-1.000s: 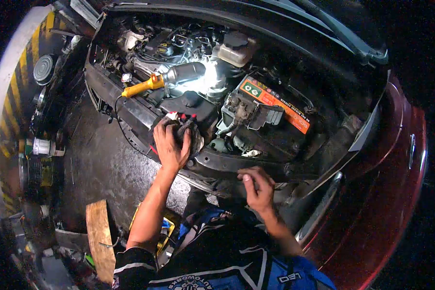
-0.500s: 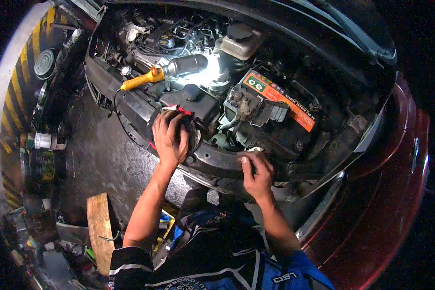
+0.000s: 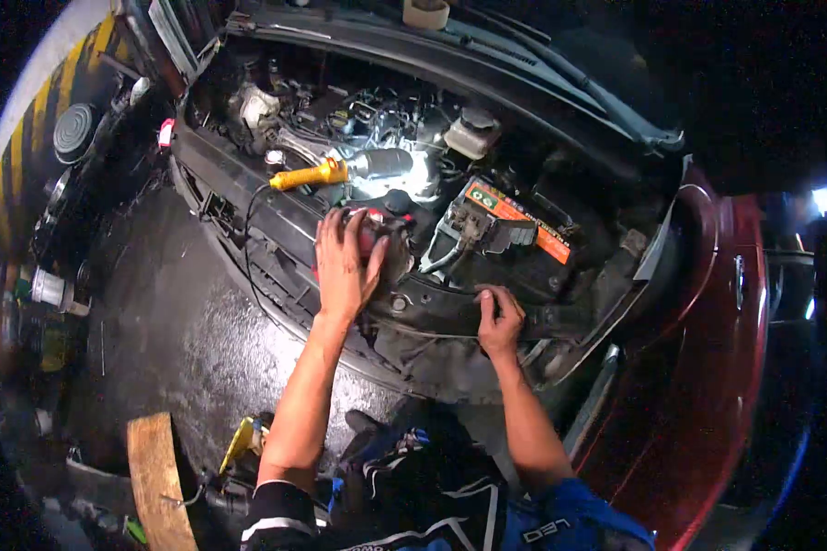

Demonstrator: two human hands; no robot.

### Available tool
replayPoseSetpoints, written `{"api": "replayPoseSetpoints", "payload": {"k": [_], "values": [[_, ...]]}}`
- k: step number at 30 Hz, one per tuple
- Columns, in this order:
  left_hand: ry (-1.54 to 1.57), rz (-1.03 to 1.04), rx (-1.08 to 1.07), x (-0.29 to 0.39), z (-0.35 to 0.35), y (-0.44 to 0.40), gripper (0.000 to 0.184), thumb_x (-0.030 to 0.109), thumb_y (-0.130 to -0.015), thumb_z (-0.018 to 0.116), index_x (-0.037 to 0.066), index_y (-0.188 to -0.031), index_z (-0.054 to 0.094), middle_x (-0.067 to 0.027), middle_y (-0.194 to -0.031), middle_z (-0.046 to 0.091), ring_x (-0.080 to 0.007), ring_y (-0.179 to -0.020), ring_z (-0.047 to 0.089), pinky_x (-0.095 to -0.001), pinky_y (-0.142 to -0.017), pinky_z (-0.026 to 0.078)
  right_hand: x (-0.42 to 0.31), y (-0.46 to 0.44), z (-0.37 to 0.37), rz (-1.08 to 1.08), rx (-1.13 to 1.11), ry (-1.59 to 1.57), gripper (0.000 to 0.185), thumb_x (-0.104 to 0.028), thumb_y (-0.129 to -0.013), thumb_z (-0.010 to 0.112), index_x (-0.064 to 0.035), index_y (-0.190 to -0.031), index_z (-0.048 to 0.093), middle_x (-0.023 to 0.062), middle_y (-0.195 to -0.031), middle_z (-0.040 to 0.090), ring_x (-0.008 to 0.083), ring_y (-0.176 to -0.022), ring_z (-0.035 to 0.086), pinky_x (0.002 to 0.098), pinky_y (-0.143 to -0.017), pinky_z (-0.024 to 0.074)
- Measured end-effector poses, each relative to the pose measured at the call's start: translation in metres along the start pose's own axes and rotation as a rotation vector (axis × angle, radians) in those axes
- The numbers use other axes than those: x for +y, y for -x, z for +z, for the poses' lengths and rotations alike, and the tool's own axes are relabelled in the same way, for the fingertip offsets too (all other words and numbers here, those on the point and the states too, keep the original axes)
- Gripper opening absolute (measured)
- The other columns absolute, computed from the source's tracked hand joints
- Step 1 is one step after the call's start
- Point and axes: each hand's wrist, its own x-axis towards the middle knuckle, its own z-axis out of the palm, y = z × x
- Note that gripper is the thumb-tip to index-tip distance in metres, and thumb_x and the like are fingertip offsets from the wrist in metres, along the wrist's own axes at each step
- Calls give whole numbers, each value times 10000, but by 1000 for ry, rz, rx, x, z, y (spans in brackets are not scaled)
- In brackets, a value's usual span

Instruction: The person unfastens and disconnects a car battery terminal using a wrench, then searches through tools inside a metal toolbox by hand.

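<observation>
My left hand lies over a red-and-black object at the front panel of the engine bay, its fingers curved around it; most of the object is hidden under the palm. My right hand is at the panel's upper edge, below the battery. Its thumb and forefinger are drawn close together and the other fingers curl in. Whatever is between them, if anything, is too small to make out. A lit work lamp with a yellow handle rests across the engine, just beyond my left hand.
The dark front panel runs between me and the engine. A translucent reservoir sits toward the back. The lamp's cord hangs over the front. A wooden board lies on the floor at left, and a red car door is at right.
My view has shifted, so the engine bay sits differently in frame. My left hand stays on the red-and-black object, with more red showing. My right hand remains at the panel edge.
</observation>
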Motion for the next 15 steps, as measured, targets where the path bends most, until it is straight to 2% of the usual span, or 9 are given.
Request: {"api": "replayPoseSetpoints", "payload": {"k": [5,6,7,9,10,11,12,14,15], "values": [[110,-341,175,-42,-28,81,446,177,-890,682,16,-1288,560,-229,-1299,545,-416,-1197,519,-492,-1036,410,5,-3,8,119,45,14,219,-196,-969,604,-2,-958,705,133,-921,724,305,-849,682,377,-805,524],[106,-407,232,-51,-34,108,423,166,-884,673,-1,-1261,578,-238,-1270,555,-421,-1172,523,-501,-1004,421,26,-5,19,26,69,-88,233,-171,-989,559,10,-932,696,135,-870,684,248,-833,651,362,-783,496],[27,-534,59,-63,-43,132,416,147,-868,666,-6,-1247,585,-222,-1243,588,-411,-1146,542,-488,-973,445,39,-11,22,-212,79,243,261,-176,-994,533,12,-942,706,140,-898,694,291,-839,652,394,-807,499],[-68,-603,142,-63,-48,203,442,177,-858,662,4,-1257,585,-223,-1254,599,-413,-1146,558,-483,-992,456,39,-20,25,-141,5,235,285,-179,-993,510,10,-1026,721,154,-1007,721,317,-923,671,423,-848,512],[-57,-644,35,-81,-33,249,478,213,-857,653,9,-1281,569,-227,-1285,586,-397,-1194,543,-488,-1021,445,80,-35,26,-266,-18,378,306,-187,-1001,498,20,-1068,713,166,-1027,728,315,-941,679,419,-867,512],[-113,-803,-157,-93,-19,300,444,215,-849,651,6,-1238,601,-229,-1246,608,-386,-1172,566,-480,-1000,467,83,-40,34,-271,-21,299,312,-208,-1000,511,23,-1074,706,142,-966,732,281,-860,684,388,-792,527],[-116,-946,-359,-94,-5,348,413,217,-842,649,3,-1194,632,-232,-1206,630,-376,-1150,589,-471,-979,488,54,-30,45,139,68,-127,311,-234,-1002,532,12,-1066,709,119,-926,718,240,-774,669,338,-694,525],[227,-1072,-987,-110,-12,432,343,215,-844,630,-8,-1097,694,-234,-1126,682,-367,-1078,652,-455,-925,529,70,-19,77,-247,-56,76,301,-246,-1003,553,7,-1078,697,105,-911,704,218,-757,651,327,-662,520],[139,-1169,-918,-103,-9,473,342,233,-851,621,-12,-1073,709,-235,-1106,695,-366,-1051,672,-451,-911,539,69,-7,92,-267,-161,73,275,-224,-995,570,8,-1083,687,119,-937,712,248,-806,666,361,-701,538]]}}
